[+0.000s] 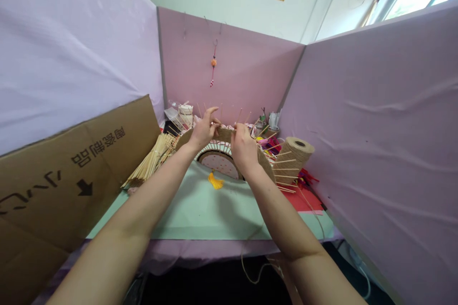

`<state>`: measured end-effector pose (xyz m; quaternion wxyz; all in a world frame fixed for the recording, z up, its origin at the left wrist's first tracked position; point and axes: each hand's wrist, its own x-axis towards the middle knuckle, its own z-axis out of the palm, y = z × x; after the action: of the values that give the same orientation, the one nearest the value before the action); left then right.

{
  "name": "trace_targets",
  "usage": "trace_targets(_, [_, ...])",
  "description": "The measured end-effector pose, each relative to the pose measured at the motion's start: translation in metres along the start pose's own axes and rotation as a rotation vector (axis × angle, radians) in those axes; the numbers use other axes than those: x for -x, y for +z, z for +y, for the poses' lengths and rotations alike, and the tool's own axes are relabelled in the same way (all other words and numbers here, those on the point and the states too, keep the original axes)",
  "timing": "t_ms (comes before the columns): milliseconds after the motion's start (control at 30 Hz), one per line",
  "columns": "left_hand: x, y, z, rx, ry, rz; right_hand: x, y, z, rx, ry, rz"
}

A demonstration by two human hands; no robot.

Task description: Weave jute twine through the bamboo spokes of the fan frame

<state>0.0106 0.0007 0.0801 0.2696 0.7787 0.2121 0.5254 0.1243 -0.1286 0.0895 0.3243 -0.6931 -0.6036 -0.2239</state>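
Observation:
A half-round woven arch stands upright on the table, its broad band wrapped in brown twine. Thin wooden sticks stick out all round its outer edge. Inside it is a pink, speckled half-disc with a brown rim. My left hand is at the top of the arch, index finger raised and the other fingertips pinched near the sticks; what they pinch is too small to make out. Close beside it, my right hand grips the band's top edge between thumb and fingers. A yellow tassel lies in front.
A bundle of sticks lies left, beside a cardboard sheet. To the right stands a twine spool near red paper. A loose strand hangs over the table's front edge. Pink partitions enclose the table.

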Motion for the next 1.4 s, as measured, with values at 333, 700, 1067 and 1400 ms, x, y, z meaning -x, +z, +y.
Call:
trace_targets(333, [0.008,0.013,0.009,-0.141,0.020,0.181,0.002,-0.001,-0.004,0.155,-0.045,-0.167])
trace_targets(700, [0.143,-0.068,0.060,-0.583,-0.240,0.349,0.007,0.003,0.000,0.173,-0.038,-0.199])
trace_targets(1067, [0.261,-0.124,0.062,-1.209,-0.839,-0.094,0.014,-0.002,-0.005,0.246,-0.052,-0.220])
trace_targets(1400, [0.262,-0.122,0.078,-0.881,-0.801,0.047,0.010,0.000,-0.004,0.267,-0.040,-0.230])
